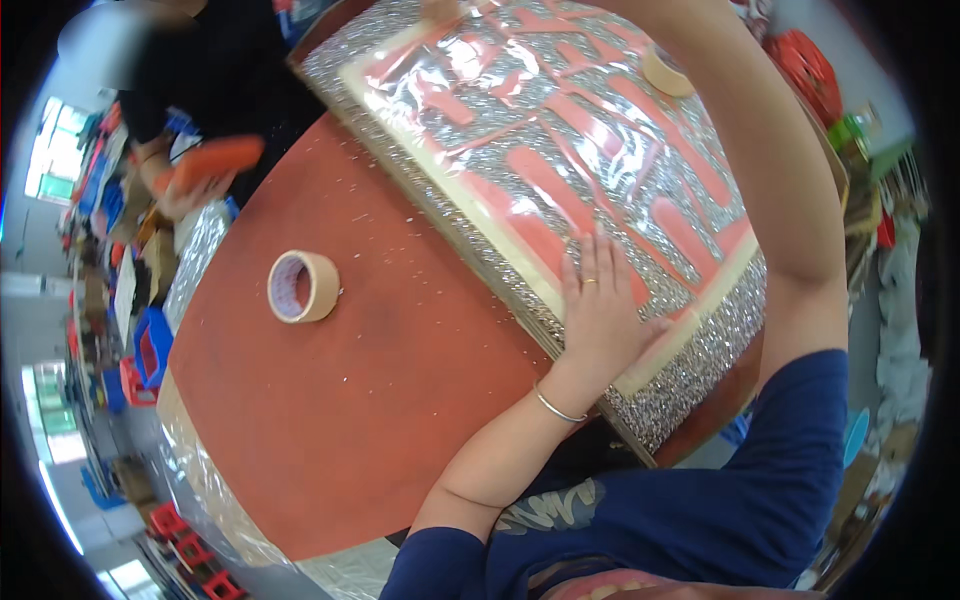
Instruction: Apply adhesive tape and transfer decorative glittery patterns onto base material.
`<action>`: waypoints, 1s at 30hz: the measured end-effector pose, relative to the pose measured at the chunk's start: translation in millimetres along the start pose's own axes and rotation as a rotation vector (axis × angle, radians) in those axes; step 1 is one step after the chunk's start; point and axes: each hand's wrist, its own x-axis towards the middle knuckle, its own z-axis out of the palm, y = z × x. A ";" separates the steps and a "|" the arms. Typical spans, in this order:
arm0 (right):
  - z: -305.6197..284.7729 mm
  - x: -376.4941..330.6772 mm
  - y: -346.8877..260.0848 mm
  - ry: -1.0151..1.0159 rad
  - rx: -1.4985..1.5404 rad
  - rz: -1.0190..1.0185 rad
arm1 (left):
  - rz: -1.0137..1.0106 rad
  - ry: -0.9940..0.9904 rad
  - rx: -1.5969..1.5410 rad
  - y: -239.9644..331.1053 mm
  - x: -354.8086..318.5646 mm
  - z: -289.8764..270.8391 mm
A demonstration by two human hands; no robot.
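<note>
My left hand lies flat with fingers stretched out on a glossy clear film near its lower corner. It holds nothing. Beneath the film are coral-pink cut-out shapes on a silver glitter sheet, and cream strips edge the film. My right forearm reaches over the far right side and leaves the picture at the top, its hand out of sight. A roll of cream tape sits beside that forearm. Part of a hand shows at the top edge; whose it is I cannot tell.
Another tape roll stands on the reddish-brown tabletop, among scattered glitter specks. The glitter sheet rests on a board with a raised edge. At the upper left, a person in black holds an orange object.
</note>
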 end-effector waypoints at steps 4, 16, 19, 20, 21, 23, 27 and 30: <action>10.1 -35.1 64.5 -0.367 -0.132 0.178 | -0.025 0.004 0.067 -2.7 -1.9 0.1; 44.4 -170.7 94.8 -1.066 0.092 0.802 | -0.044 0.026 0.101 -5.8 -10.0 -2.3; 52.5 -204.9 -16.6 -0.147 0.242 -0.083 | -0.062 0.035 0.091 -6.5 -9.5 -7.3; 45.6 -199.5 -9.7 -0.151 0.256 -0.084 | -0.040 0.037 0.061 -1.7 -6.0 -8.8; 40.4 -189.3 4.7 -0.423 0.331 0.221 | -0.031 0.031 0.044 -1.9 -7.3 -11.3; 42.5 -186.1 79.0 -0.706 0.251 0.702 | -0.030 -0.035 0.027 4.0 -1.6 -8.1; 81.3 -205.9 92.2 -0.434 -0.019 0.654 | 0.026 0.069 0.069 1.5 -6.3 8.5; 73.4 -204.6 -24.9 -0.477 0.328 0.074 | -0.007 0.099 0.083 -7.6 -4.9 0.2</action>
